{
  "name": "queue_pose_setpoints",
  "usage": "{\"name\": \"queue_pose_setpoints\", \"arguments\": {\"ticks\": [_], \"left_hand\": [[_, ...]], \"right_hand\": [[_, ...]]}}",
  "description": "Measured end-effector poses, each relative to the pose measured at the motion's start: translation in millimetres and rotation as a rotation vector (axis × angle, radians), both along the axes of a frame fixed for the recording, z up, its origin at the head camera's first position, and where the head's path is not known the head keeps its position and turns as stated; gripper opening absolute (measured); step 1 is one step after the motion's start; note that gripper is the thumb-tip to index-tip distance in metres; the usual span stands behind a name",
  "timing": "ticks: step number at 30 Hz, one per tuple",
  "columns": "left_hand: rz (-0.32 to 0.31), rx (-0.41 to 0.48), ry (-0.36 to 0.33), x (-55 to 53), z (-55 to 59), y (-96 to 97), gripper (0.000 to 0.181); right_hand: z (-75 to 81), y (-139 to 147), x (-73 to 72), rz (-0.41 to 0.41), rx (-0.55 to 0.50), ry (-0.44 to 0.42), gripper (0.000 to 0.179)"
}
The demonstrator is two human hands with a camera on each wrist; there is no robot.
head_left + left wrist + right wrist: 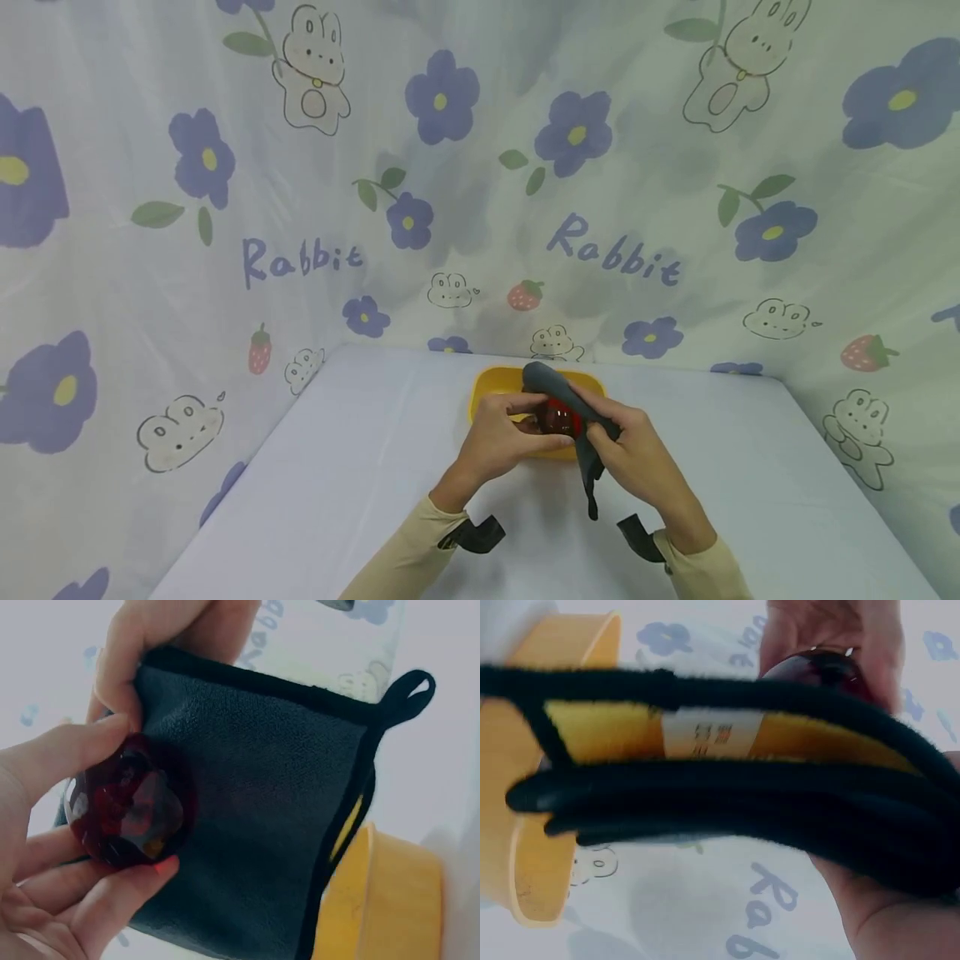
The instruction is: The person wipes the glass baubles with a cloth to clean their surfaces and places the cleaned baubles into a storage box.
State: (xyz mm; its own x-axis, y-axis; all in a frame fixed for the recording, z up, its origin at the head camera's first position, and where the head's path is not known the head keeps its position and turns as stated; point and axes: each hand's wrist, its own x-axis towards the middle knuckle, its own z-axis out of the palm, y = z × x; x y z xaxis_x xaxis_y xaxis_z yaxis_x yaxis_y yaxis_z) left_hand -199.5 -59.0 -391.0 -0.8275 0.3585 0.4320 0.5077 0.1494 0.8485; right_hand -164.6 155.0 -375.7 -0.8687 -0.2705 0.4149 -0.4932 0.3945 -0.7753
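Observation:
A glossy, dark red round object point(558, 419) point(133, 802) is held between the thumb and fingers of my left hand point(491, 437). My right hand point(636, 446) grips a dark grey cloth point(558, 384) with black edging and a hanging loop point(411, 697). In the left wrist view the cloth point(247, 780) spreads right behind the red object, overlapping it. Folded over in the right wrist view, the cloth shows yellow and a white printed label point(711, 733) between its dark edges. Both hands are raised over the near side of a yellow bin point(491, 382).
The yellow bin point(409, 892) stands on a white-covered table point(397, 400), its inside largely hidden by the hands and cloth. A white curtain point(480, 183) printed with flowers and rabbits rises behind the table and at both sides.

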Motion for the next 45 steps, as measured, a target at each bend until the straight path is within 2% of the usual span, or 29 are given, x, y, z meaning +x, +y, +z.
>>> {"name": "queue_pose_setpoints", "arguments": {"ticks": [5, 11, 22, 28, 33, 39, 45], "left_hand": [[0.016, -0.010, 0.020, 5.0, 4.4, -1.1, 0.054], [0.023, 0.072, -0.026, 7.3, 8.1, -3.4, 0.055], [0.104, 0.170, -0.004, 2.3, 7.2, -5.9, 0.048], [0.123, 0.234, -0.042, -3.2, 6.0, -8.0, 0.045], [0.137, 0.210, -0.061, -6.0, 4.9, -10.4, 0.052], [0.113, 0.160, -0.095, -6.2, 6.1, -12.8, 0.063], [0.112, 0.123, -0.161, -4.7, 7.1, -14.5, 0.056]], "right_hand": [[0.0, 2, -2.1, 0.021, -0.035, -0.055, 0.052], [-2.3, 1, -5.0, 0.064, -0.073, -0.094, 0.052], [-4.4, -4, -3.1, 0.058, -0.063, -0.092, 0.051], [-2.1, -7, 0.8, 0.079, -0.067, -0.132, 0.052], [-0.7, -8, 4.0, 0.070, -0.051, -0.129, 0.052], [3.3, -6, 7.9, 0.030, -0.038, -0.107, 0.051], [5.8, -6, 10.1, 0.017, -0.048, -0.106, 0.052]]}}
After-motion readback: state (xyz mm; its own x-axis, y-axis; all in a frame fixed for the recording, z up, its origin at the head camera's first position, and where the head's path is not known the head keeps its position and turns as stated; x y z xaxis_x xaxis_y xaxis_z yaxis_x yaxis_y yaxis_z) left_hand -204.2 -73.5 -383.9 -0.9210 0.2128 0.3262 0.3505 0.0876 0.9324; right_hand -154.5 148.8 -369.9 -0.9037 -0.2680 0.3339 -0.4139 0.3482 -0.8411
